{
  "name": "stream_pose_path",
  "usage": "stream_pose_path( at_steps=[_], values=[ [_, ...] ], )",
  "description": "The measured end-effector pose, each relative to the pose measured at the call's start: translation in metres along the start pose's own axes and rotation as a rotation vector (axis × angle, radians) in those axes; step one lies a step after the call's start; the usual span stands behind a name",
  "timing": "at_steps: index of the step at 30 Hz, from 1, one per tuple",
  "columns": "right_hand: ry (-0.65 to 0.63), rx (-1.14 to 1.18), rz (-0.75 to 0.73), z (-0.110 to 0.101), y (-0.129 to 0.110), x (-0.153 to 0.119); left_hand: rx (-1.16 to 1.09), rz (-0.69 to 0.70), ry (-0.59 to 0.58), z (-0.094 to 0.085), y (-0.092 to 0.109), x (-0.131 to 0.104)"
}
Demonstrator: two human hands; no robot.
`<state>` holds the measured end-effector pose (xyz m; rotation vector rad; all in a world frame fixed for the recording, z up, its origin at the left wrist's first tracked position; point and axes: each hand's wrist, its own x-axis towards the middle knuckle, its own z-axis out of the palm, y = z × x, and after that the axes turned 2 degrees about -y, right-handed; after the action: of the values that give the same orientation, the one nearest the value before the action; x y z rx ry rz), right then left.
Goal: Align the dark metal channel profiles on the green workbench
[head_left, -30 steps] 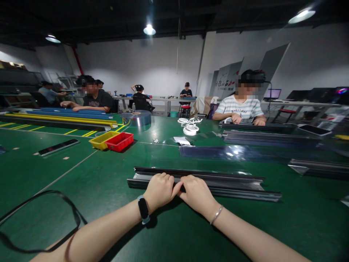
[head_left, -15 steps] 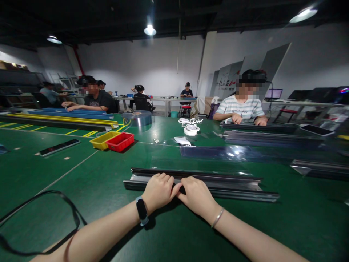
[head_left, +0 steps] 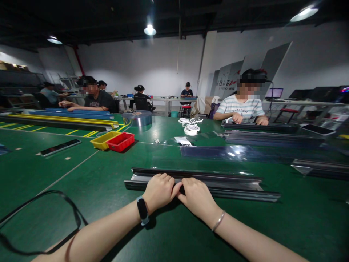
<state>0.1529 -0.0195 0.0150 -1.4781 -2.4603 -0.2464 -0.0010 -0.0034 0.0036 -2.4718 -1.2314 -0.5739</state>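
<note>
A long black channel-shaped profile [head_left: 234,185] with a pale inner face lies across the green table in front of me. My left hand [head_left: 160,191] wraps over its near edge left of the middle, fingertips hidden inside the channel. Close beside it, my right hand [head_left: 197,196] grips the same edge, and the two thumbs nearly meet. Clear film [head_left: 201,165] lies just behind the profile.
Yellow [head_left: 105,141] and red [head_left: 121,142] trays and a phone [head_left: 60,147] lie left. White tape rolls [head_left: 191,130], film strips [head_left: 218,152] and more profiles [head_left: 272,138] sit beyond. A person [head_left: 242,105] works opposite. A black cable [head_left: 62,194] loops at lower left.
</note>
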Motion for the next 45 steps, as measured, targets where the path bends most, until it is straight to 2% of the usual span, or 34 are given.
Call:
stream_pose_path(
  at_steps=[7, 15, 24, 29, 35, 45],
  values=[
    [-0.018, 0.012, -0.017, 0.0, 0.003, 0.003, -0.002, -0.003, -0.004, -0.001, 0.0, 0.001],
    [0.025, 0.088, -0.147, 0.001, 0.008, 0.004, 0.007, 0.011, 0.001, -0.002, 0.0, 0.0],
    [-0.073, 0.184, -0.117, -0.004, 0.011, 0.006, -0.025, 0.051, 0.032, -0.006, 0.004, 0.002],
    [-0.039, 0.165, -0.095, -0.002, 0.008, 0.005, -0.01, 0.011, 0.04, -0.004, 0.004, 0.001],
    [-0.032, 0.157, -0.087, -0.002, 0.005, 0.004, -0.003, 0.018, -0.011, -0.005, 0.004, 0.002],
    [-0.023, 0.165, -0.081, -0.004, 0.005, 0.004, -0.029, 0.018, -0.025, -0.006, 0.005, 0.002]
  ],
)
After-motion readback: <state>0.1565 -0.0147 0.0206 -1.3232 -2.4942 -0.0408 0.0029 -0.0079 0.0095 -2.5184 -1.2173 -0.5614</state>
